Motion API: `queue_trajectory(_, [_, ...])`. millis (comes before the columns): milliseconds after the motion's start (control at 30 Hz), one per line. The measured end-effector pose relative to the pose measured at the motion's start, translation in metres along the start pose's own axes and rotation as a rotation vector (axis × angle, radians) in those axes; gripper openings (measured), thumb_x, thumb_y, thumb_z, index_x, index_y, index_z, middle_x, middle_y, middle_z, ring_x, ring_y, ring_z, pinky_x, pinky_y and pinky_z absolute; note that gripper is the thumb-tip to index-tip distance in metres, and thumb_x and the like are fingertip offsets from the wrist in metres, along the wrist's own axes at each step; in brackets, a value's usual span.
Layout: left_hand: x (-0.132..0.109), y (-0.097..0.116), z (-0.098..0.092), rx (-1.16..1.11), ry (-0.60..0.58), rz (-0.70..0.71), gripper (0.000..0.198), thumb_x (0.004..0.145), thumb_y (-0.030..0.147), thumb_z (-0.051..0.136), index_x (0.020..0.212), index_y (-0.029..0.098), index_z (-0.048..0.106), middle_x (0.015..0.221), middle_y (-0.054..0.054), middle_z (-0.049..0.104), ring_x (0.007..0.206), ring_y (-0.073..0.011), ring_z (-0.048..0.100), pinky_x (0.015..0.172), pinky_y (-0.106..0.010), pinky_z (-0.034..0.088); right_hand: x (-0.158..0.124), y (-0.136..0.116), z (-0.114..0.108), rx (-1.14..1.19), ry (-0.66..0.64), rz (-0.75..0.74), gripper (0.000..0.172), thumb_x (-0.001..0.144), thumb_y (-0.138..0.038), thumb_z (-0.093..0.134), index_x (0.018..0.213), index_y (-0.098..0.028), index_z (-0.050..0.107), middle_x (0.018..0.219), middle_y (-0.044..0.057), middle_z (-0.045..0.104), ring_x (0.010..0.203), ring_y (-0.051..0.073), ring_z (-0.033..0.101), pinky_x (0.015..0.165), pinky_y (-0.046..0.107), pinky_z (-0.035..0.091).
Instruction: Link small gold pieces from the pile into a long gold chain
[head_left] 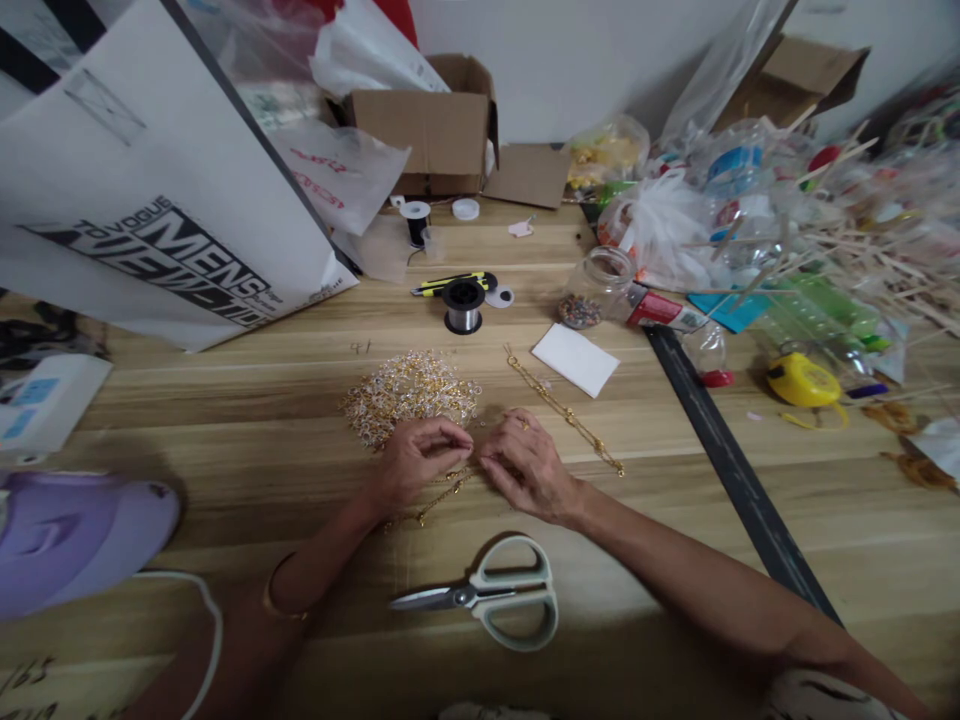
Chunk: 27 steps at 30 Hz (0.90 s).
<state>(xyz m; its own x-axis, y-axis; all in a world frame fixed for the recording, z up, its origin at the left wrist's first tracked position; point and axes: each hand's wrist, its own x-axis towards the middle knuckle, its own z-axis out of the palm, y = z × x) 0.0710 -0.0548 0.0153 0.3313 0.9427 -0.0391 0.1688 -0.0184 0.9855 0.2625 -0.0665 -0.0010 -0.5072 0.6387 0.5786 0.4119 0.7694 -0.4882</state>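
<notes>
Close together at the middle of the table, both my hands have their fingertips pinched. My left hand is closed beside a pile of small gold and clear beads; whatever sits between its fingertips is too small to make out. A gold chain lies under the left fingers and runs up to the tips of my right hand, which is closed on its end. To the right of that hand, a second gold chain is stretched out on the wood. Scissors with pale handles lie nearer to me, slightly open.
Behind the beads are a wire spool, a yellow utility knife and a jar of beads. A white card lies to the right. A large paper bag and purple object stand left; a tape measure right.
</notes>
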Motion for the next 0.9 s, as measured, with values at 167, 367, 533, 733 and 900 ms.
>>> queue_trajectory(167, [-0.0002,-0.0012,-0.0006,0.006,-0.002,0.032,0.01,0.068,0.022,0.07,0.072,0.013,0.066,0.072,-0.004,0.07,0.068,-0.0131,0.065,0.067,-0.023,0.054,-0.0004,0.0004,0.0005,0.004,-0.003,0.007,0.004,0.086,-0.016,0.05,0.087,-0.019,0.053,0.075,0.003,0.06,0.072,0.016,0.053,0.088,0.041,0.041])
queue_trajectory(367, [-0.0006,0.0014,-0.0002,0.014,-0.007,0.037,0.009,0.069,0.021,0.069,0.071,0.013,0.066,0.072,-0.004,0.069,0.068,-0.0129,0.065,0.068,-0.023,0.054,-0.0003,0.0005,0.0006,0.009,-0.005,0.007,0.004,0.085,-0.016,0.05,0.087,-0.019,0.053,0.076,0.003,0.061,0.072,0.016,0.053,0.088,0.041,0.041])
queue_trajectory(533, [-0.0005,0.0011,-0.0004,0.027,-0.019,0.044,0.007,0.069,0.02,0.068,0.072,0.013,0.067,0.071,-0.004,0.068,0.067,-0.0124,0.064,0.066,-0.022,0.053,-0.0006,0.0011,0.0008,0.011,-0.011,0.006,0.005,0.086,-0.016,0.05,0.087,-0.02,0.053,0.076,0.003,0.061,0.072,0.016,0.053,0.089,0.04,0.041])
queue_trajectory(733, [-0.0012,-0.0015,-0.0005,0.059,-0.031,0.068,0.007,0.071,0.02,0.066,0.073,0.013,0.067,0.072,-0.004,0.068,0.068,-0.0123,0.063,0.066,-0.022,0.052,-0.0007,0.0011,0.0005,0.007,-0.02,0.011,0.005,0.086,-0.016,0.05,0.087,-0.02,0.052,0.076,0.002,0.061,0.071,0.016,0.053,0.09,0.04,0.04])
queue_trajectory(900, [-0.0024,-0.0021,-0.0005,0.104,-0.05,0.11,0.005,0.074,0.018,0.065,0.075,0.013,0.067,0.073,-0.004,0.068,0.068,-0.012,0.063,0.064,-0.021,0.05,0.0005,0.0005,0.0003,-0.001,-0.022,0.016,0.005,0.086,-0.016,0.049,0.087,-0.019,0.053,0.075,0.003,0.06,0.07,0.016,0.052,0.087,0.041,0.041])
